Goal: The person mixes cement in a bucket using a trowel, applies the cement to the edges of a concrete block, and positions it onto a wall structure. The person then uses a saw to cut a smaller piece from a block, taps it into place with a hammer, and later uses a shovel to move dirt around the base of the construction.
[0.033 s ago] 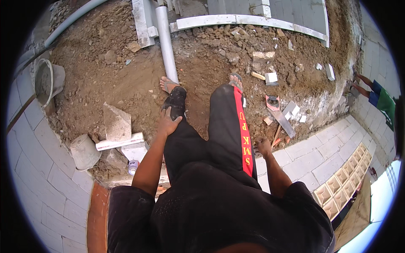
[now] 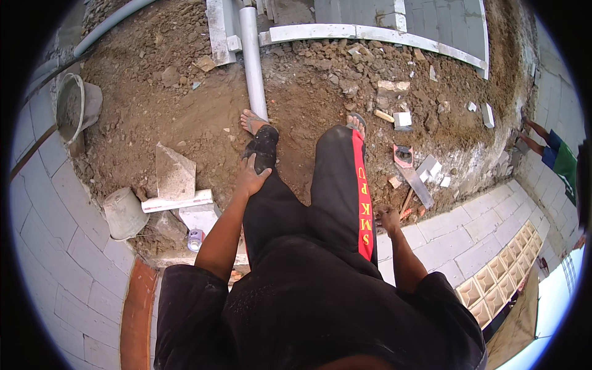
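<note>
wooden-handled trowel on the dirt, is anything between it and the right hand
Nothing visible stands between them. The right hand hangs beside the black trouser leg with the red stripe, and the wooden-handled trowel with the flat grey blade lies on the brown dirt just beyond it, with only small rubble around it.
</note>
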Available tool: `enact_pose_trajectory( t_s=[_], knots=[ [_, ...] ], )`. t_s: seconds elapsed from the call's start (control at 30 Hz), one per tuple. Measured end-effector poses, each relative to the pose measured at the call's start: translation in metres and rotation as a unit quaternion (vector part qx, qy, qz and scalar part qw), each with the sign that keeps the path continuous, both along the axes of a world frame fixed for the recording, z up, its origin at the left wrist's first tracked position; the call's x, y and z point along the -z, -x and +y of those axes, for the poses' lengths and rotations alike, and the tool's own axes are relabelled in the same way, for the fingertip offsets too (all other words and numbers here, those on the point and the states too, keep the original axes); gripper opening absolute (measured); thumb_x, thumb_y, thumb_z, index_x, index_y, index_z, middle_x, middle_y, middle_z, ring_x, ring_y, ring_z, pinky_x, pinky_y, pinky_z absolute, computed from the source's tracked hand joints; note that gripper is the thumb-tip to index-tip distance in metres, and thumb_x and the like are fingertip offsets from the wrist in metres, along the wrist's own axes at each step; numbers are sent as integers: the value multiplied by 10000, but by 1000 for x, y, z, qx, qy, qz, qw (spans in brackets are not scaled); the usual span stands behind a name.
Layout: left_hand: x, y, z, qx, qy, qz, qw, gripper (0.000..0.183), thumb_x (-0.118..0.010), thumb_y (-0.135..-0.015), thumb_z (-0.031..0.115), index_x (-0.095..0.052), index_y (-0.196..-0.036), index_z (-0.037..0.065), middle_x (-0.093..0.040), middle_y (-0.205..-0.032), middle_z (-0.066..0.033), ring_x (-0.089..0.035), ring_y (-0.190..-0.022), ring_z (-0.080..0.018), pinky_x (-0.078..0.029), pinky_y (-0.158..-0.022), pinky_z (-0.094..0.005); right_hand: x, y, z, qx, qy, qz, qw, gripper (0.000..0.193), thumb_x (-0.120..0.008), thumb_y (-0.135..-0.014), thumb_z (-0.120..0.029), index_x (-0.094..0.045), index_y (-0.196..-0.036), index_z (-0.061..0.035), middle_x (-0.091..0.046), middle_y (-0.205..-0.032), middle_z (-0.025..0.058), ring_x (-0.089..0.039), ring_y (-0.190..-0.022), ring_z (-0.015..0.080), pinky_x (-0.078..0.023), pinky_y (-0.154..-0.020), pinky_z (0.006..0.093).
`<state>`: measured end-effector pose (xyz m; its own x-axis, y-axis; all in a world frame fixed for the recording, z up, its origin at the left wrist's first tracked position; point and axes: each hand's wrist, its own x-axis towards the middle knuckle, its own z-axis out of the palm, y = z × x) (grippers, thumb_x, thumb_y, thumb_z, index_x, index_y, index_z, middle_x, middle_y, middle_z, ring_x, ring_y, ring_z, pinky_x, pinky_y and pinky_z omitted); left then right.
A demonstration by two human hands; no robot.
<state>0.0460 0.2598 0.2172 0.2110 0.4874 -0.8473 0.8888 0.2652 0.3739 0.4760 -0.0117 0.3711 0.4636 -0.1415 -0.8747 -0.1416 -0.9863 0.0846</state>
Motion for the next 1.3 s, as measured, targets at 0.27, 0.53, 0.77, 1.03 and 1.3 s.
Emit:
enact_pose_trajectory(
  t_s=[0.27,0.53,0.77,1.03,1.3],
  knots=[
    [-26,-57,-7,-72,-104,67,990,707,-743,-860,370,-518,-1440,35,-494,-1469,-217,-415,-1388,-415,-330,-1181,-471,113,-113,60,-109,-106,-122,981,425,-694,-946,-236,-584,-1277,8,-668,-1050,152,-682,-840,228,-626,-633,383],
    [-22,-163,-6,-133,-289,66,946,619,-761,-830,267,-566,-1367,27,-535,-1384,-204,-438,-1341,-439,-339,-1149,-545,369,-269,110,-303,-150,-274,900,565,-686,-954,-367,-490,-1359,-26,-680,-955,163,-669,-738,246,-536,-515,361],
    [1,-236,-73,-241,-385,177,873,622,-765,-829,206,-555,-1392,43,-522,-1418,-186,-432,-1353,-433,-338,-1145,-542,388,-217,122,-70,-308,-22,949,512,-626,-1008,-445,-611,-1229,17,-702,-994,112,-661,-741,183,-523,-622,310],
    [-27,-291,-122,-327,-425,269,800,703,-809,-804,286,-538,-1419,79,-464,-1508,-194,-323,-1454,-459,-253,-1200,-572,288,-322,150,30,-60,277,958,394,-569,-998,-455,-623,-1057,-70,-649,-821,89,-668,-662,227,-610,-645,417],
    [0,-259,-46,-184,-390,83,898,609,-777,-847,237,-559,-1374,23,-604,-1346,-201,-554,-1250,-389,-426,-1071,-457,127,-346,203,-319,36,409,854,592,-524,-964,-147,-426,-1543,-70,-644,-997,113,-723,-811,239,-626,-709,343]
  ],
)
